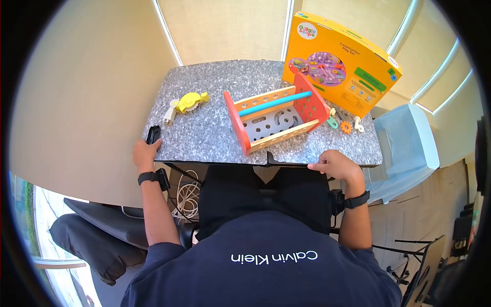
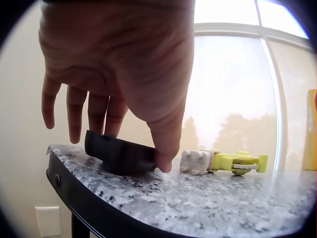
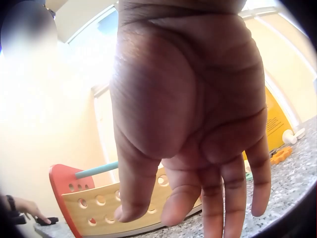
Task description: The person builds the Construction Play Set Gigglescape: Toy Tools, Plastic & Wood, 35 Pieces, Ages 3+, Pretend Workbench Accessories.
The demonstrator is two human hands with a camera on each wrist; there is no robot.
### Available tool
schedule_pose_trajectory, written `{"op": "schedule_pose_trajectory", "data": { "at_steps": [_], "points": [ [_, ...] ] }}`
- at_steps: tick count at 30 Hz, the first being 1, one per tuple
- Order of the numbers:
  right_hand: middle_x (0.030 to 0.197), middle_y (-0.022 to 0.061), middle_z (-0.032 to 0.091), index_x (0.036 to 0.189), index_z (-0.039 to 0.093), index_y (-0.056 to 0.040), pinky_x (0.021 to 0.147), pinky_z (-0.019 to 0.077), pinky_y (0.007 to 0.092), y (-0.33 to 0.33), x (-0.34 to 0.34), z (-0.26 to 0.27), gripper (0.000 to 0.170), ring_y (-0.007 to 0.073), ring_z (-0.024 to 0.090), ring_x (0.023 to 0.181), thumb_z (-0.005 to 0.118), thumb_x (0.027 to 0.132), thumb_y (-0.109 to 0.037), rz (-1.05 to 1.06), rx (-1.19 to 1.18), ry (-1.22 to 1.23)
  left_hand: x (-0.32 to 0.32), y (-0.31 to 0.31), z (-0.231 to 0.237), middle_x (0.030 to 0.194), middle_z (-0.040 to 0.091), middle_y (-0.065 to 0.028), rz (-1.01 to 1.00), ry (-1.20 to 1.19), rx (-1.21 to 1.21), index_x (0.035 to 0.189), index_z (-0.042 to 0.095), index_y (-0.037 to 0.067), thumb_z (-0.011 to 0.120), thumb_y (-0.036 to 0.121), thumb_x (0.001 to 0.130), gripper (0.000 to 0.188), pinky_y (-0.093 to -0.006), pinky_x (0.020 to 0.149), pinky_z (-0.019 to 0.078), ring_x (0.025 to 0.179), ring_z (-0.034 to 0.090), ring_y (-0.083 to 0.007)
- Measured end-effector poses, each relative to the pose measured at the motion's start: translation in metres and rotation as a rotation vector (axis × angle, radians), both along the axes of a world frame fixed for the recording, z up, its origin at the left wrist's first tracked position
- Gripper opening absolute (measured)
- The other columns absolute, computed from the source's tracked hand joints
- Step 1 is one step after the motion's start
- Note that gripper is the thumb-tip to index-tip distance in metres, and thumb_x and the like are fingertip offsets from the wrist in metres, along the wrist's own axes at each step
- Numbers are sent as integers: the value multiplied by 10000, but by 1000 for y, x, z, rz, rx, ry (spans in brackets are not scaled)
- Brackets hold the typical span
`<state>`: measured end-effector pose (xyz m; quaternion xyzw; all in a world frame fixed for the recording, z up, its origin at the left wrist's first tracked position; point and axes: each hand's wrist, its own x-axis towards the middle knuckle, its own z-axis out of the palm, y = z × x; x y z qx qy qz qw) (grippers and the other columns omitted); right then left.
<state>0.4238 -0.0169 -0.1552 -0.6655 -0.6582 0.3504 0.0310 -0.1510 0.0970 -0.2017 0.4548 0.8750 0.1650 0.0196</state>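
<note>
At the table's left corner my left hand [image 1: 147, 152] pinches a small black object [image 2: 121, 153] between thumb and fingers; its kind does not show. The thumb lies against its near end, and the fingers reach down behind it. My right hand [image 1: 335, 166] hangs at the front edge of the table, fingers loosely bent and holding nothing. Between the hands stands a toy toolbox [image 1: 279, 138] with red ends, wooden sides full of holes and a blue rod handle [image 1: 276, 103]. Past the left hand lie a yellow toy piece [image 1: 190, 102] and a white piece [image 1: 170, 112].
A yellow play set box [image 1: 340, 64] stands at the back right of the speckled table [image 1: 204, 77]. Beside the toolbox's right end lie an orange gear [image 1: 346, 127], a green piece [image 1: 332, 122] and white pieces [image 1: 359, 125]. A chair with a light blue cover [image 1: 409, 148] is on the right.
</note>
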Motion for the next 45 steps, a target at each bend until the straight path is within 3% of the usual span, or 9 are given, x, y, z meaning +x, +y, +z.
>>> {"op": "schedule_pose_trajectory", "data": {
  "at_steps": [10,12,19,23,28,36,39,41,45],
  "points": [
    [711,151,662,772,666,9,632,499,402,1,26,0,525,268,623,663,799,889,-485,-35,139,-65,52,-9,49,1023,763,-129,-423,381,792,981,763,50,760,426,930,379,-413,717,545,836,706,-273],
    [749,174,659,824,659,10,643,492,411,-2,39,7,512,279,602,678,812,876,-475,-179,315,-61,92,-19,70,1049,758,-104,-375,-439,356,953,765,48,748,356,960,309,-318,692,522,868,699,-159],
    [922,196,716,1028,673,53,798,511,433,38,24,40,535,309,696,908,577,1044,-473,-398,601,83,170,-9,42,1382,621,-191,-678,-1223,-214,1533,441,19,433,784,978,945,-420,948,569,1193,637,-281],
    [1066,194,730,1179,691,12,879,515,425,74,25,24,675,303,688,1018,461,1058,-611,-317,710,355,202,-7,30,1522,469,-209,-706,-1382,-181,1569,387,23,368,846,952,1028,-565,1073,464,1388,460,-309],
    [1427,180,598,1474,559,-102,1037,485,550,113,21,15,1020,341,580,1270,207,936,-895,-399,148,715,231,-7,30,1442,521,-192,-517,-1627,-199,1540,413,9,350,855,940,1039,-650,1098,365,1337,487,-329],
    [1489,156,565,1563,436,-151,1023,489,634,127,13,26,911,337,573,1323,377,957,-828,-409,-65,808,245,13,29,1273,579,-160,-135,-1771,-202,1386,532,62,315,800,969,874,-638,1061,359,1206,529,-294],
    [1490,154,561,1544,448,-134,1062,471,598,128,5,21,820,329,572,1321,457,978,-727,-418,-73,879,250,10,34,1317,606,-169,-210,-1803,-233,1409,535,62,286,807,977,897,-605,1097,386,1269,548,-301],
    [1484,147,568,1532,455,-126,1066,489,555,123,4,16,734,306,585,1311,500,1006,-636,-427,-20,896,257,3,40,1645,367,-192,-399,-2094,1,1580,381,47,287,775,1005,932,-542,1234,270,1508,357,-324],
    [1446,122,590,1467,487,-106,1077,489,408,114,10,4,557,234,584,1308,520,1044,-466,-157,142,1373,244,10,21,1570,489,-88,-807,-1938,490,1591,383,118,276,683,1066,779,-444,1221,338,1446,455,-265]
  ]
}}
